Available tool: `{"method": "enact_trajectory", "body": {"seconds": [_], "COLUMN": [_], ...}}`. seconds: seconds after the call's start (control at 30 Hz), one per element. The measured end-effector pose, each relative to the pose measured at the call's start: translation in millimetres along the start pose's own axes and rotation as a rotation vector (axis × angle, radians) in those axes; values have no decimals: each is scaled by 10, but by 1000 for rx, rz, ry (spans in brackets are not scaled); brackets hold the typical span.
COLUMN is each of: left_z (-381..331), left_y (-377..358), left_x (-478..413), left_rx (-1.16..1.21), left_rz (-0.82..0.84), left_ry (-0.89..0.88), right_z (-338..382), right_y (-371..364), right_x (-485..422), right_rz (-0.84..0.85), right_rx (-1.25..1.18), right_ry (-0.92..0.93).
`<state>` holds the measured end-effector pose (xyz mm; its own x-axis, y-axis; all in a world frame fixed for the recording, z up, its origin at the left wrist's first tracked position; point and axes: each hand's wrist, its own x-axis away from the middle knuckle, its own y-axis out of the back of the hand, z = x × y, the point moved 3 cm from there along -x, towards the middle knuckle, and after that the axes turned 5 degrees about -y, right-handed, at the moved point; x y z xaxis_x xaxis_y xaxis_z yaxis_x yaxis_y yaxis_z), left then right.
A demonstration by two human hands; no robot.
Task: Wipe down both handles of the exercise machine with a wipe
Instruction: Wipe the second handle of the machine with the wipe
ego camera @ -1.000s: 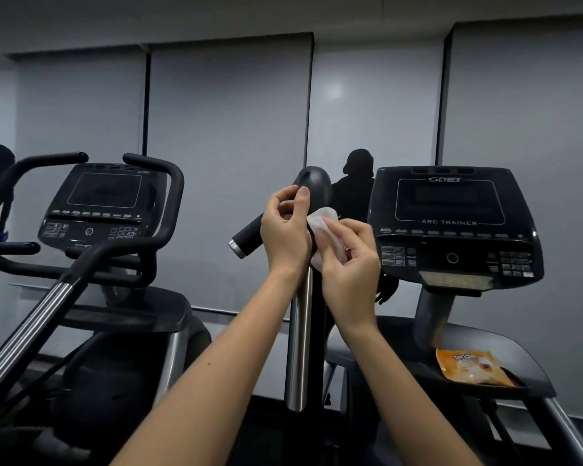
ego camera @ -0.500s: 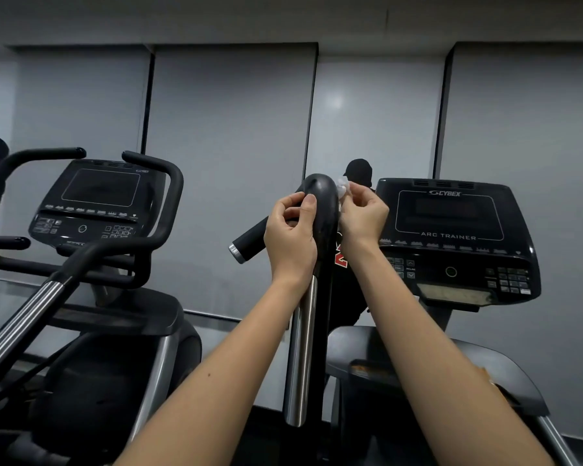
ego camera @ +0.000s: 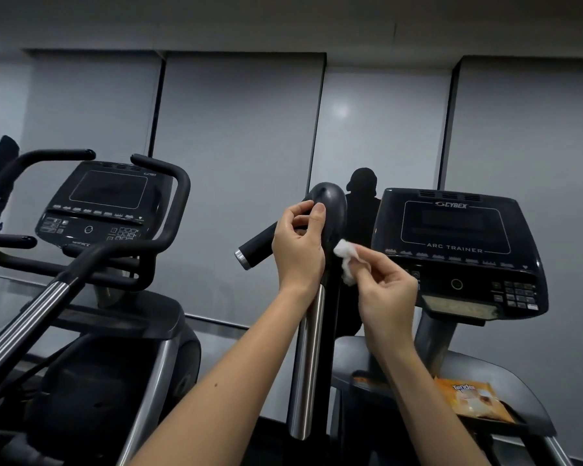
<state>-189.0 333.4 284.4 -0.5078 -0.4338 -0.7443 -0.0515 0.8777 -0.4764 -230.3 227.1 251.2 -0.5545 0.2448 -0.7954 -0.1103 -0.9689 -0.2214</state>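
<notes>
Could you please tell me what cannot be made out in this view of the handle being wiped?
- Head view: the handle where the left hand grips it, covered by the fingers.
- Head view: the part of the wipe inside the right hand, hidden by its pinching fingers.
- Head view: small print on the orange packet, too small and blurred.
- Head view: labels on the console keypad, too small.

The left hand [ego camera: 298,250] covers the bend of the handle [ego camera: 330,210], so that stretch is out of sight. The wipe [ego camera: 344,253] sits half buried in the fingers of the right hand [ego camera: 387,290]. Button labels on the console [ego camera: 458,230] are too small to read. The neighbouring machine [ego camera: 108,203] runs off the left edge.
</notes>
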Motion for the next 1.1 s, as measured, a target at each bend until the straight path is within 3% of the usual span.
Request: {"method": "enact_trajectory", "body": {"seconds": [0.23,0.53,0.83,1.1], "left_z": [3,0,22,17], "left_y": [3,5,7,11], "left_x": [29,9,-5,4], "left_rx": [64,35,28,12], "left_rz": [20,14,2,-3], "left_ry": [49,24,-2,-4], "right_z": [154,155,-42,-174], "right_y": [-279,-442,-380,-255], "right_x": [-248,-1064,-1152,-724], "right_rz": [-57,-113,-138,66], "right_rx": [235,184,28,-86], "right_ry": [331,91,-268,-436]}}
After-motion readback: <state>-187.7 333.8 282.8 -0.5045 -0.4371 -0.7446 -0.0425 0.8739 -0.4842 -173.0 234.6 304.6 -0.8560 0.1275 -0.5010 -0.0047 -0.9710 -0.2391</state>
